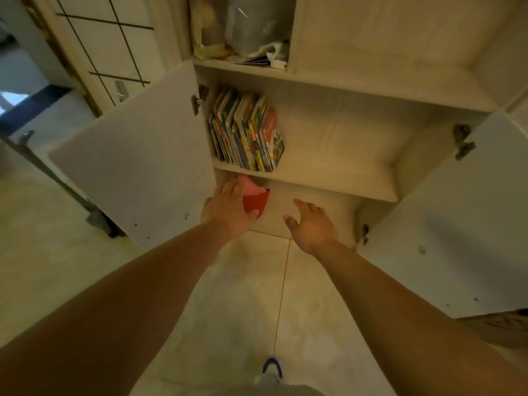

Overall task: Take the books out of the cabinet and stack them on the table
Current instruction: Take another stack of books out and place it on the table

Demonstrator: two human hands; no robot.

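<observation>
A cabinet (337, 170) stands open in front of me, with both doors swung wide. Several colourful books (247, 132) stand upright and lean at the left end of its middle shelf. On the bottom shelf, at the left, sits a red and pink book (255, 200). My left hand (228, 207) wraps around its left side, thumb on its lower front corner. My right hand (310, 224) hovers to the right of it, fingers spread, holding nothing. No table is in view.
The left cabinet door (134, 155) and right cabinet door (454, 224) flank my arms. Plastic bags (245, 27) fill the upper compartment. A tiled floor (257, 295) lies below, with my shoe (273, 367) at the bottom. A dark metal stand (57, 178) leans at the left.
</observation>
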